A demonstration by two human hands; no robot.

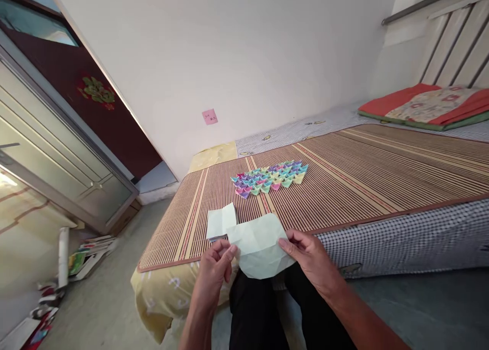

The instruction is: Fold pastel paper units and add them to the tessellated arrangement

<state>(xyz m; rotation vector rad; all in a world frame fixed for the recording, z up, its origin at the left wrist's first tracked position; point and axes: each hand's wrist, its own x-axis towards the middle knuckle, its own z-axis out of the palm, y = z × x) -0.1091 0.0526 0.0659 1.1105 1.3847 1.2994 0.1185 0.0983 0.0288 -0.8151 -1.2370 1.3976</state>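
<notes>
A pale green sheet of paper, creased and partly folded, is held over the near edge of the bed. My left hand pinches its left edge. My right hand grips its right edge with thumb on top. Just behind the left hand lies a small stack of pale green square sheets on the striped mat. Farther back on the mat, several small folded paper pieces in pink, purple, blue, green and yellow lie packed in rows.
The striped bamboo mat covers a bed with a checked sheet and a yellow cover. A red and floral folded quilt lies at the far right. A pink note sticks on the wall. Magazines and a cabinet are at left.
</notes>
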